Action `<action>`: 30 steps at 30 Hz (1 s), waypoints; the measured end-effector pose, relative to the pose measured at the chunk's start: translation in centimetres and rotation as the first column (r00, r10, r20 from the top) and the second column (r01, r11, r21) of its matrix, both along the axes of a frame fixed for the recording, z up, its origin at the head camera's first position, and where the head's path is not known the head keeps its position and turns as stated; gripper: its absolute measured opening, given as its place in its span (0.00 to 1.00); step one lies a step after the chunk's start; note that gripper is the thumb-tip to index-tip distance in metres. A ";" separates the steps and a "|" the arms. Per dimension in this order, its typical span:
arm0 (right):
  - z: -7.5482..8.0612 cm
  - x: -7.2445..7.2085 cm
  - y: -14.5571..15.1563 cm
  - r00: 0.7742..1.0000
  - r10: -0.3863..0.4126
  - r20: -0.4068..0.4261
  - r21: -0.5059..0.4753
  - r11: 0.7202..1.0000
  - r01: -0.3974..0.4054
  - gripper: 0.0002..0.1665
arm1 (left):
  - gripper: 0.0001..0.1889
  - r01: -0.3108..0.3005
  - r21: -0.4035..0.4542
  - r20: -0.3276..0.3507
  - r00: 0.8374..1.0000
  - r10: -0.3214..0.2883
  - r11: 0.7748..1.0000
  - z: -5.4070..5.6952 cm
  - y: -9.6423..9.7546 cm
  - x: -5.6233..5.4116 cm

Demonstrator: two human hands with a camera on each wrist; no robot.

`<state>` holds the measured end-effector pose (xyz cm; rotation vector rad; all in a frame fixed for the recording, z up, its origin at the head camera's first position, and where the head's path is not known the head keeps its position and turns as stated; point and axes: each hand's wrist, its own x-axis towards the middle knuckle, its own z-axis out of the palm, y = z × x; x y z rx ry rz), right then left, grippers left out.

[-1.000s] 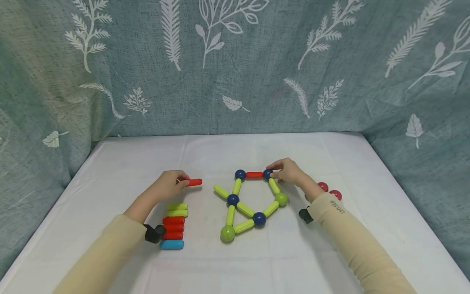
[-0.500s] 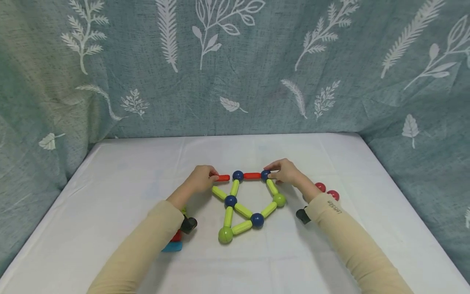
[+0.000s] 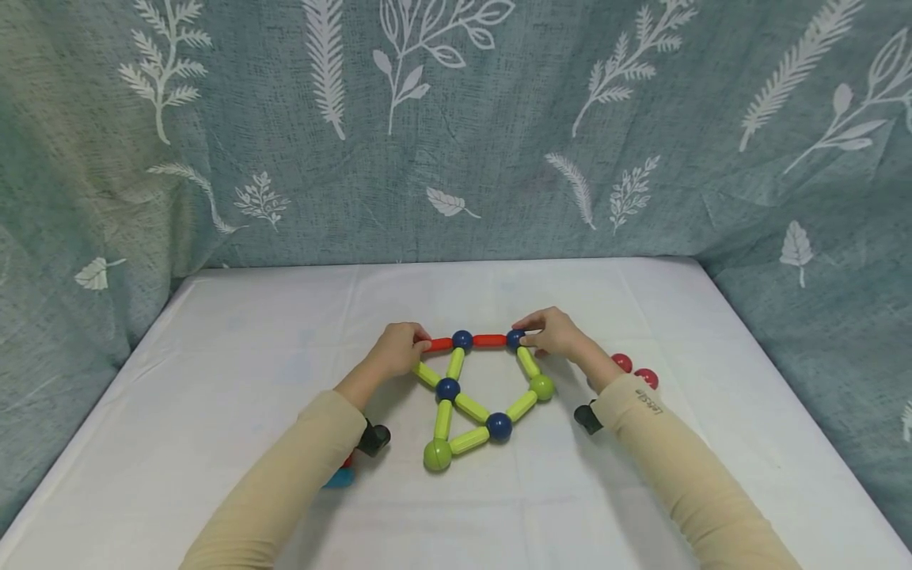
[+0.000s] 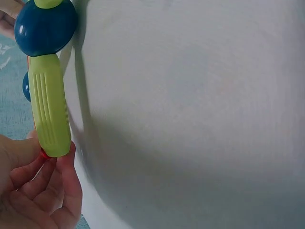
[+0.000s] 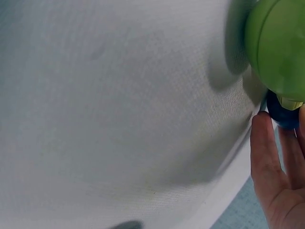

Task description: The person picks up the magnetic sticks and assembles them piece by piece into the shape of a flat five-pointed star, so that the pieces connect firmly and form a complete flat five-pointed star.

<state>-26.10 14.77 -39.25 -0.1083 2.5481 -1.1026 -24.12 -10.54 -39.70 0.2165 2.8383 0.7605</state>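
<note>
My left hand [image 3: 400, 348] pinches a red rod [image 3: 439, 344] whose right end meets the back left blue ball [image 3: 462, 340]. At the back right blue ball [image 3: 515, 340], my right hand [image 3: 557, 332] grips with thumb and fingers. A second red rod [image 3: 489, 340] joins these two balls. Green rods [image 3: 470, 408], blue balls and green balls [image 3: 542, 387] make up the rest of the flat frame. One green rod [image 3: 427, 375] sticks out leftward from a blue ball [image 3: 447, 389], its free end close to my left hand. The left wrist view shows this green rod [image 4: 49, 105] hiding most of the held red rod.
Two red balls [image 3: 645, 378] lie beside my right forearm. A blue rod [image 3: 340, 477] and part of a red rod show from under my left sleeve, which hides other pieces there. A white cloth [image 3: 570, 507] covers the table, with a patterned curtain [image 3: 456, 158] behind.
My left hand has carried the red rod rightward from beside the loose rods until it touches the back left blue ball. The right hand has stayed on its ball.
</note>
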 end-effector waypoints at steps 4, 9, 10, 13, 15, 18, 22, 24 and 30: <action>0.1 0.0 0.0 1.000 -0.001 -0.001 0.001 1.000 0.001 0.18 | 0.12 -0.021 -0.004 0.030 0.999 0.021 1.000 0.0 0.1 -0.1; 0.1 0.0 -0.1 1.000 -0.011 0.001 -0.001 1.000 0.011 0.18 | 0.11 -0.045 -0.005 0.055 0.997 0.045 0.999 0.3 0.4 0.0; 0.1 0.0 -0.1 1.000 -0.013 0.001 0.000 1.000 0.013 0.18 | 0.10 -0.046 -0.007 0.056 0.997 0.046 0.999 0.3 0.4 0.0; 0.1 0.0 -0.1 1.000 -0.015 0.003 0.000 1.000 0.015 0.18 | 0.12 -0.035 -0.010 0.062 0.997 0.036 0.999 0.5 0.4 0.2; 0.1 0.0 -0.1 1.000 -0.015 0.006 0.000 1.000 0.015 0.18 | 0.14 -0.006 -0.036 0.048 0.999 0.008 0.999 0.8 0.2 0.6; 0.1 0.1 -0.2 1.000 -0.012 0.007 0.000 1.000 0.012 0.18 | 0.20 0.041 -0.110 0.019 0.999 -0.039 0.993 1.4 -0.4 1.5; 0.1 0.0 -0.2 1.000 -0.007 0.003 0.001 1.000 0.007 0.18 | 0.22 0.084 -0.203 -0.085 0.991 -0.103 0.976 2.6 -0.9 4.0; 0.0 0.0 -0.2 1.000 -0.005 0.004 0.000 1.000 0.005 0.18 | 0.21 0.105 -0.199 -0.119 0.984 -0.131 0.974 3.0 -0.8 5.5; -0.2 -0.1 -0.1 1.000 -0.001 0.005 -0.004 1.000 0.001 0.18 | 0.15 0.230 -0.067 -0.091 0.968 -0.235 0.971 2.9 0.1 9.7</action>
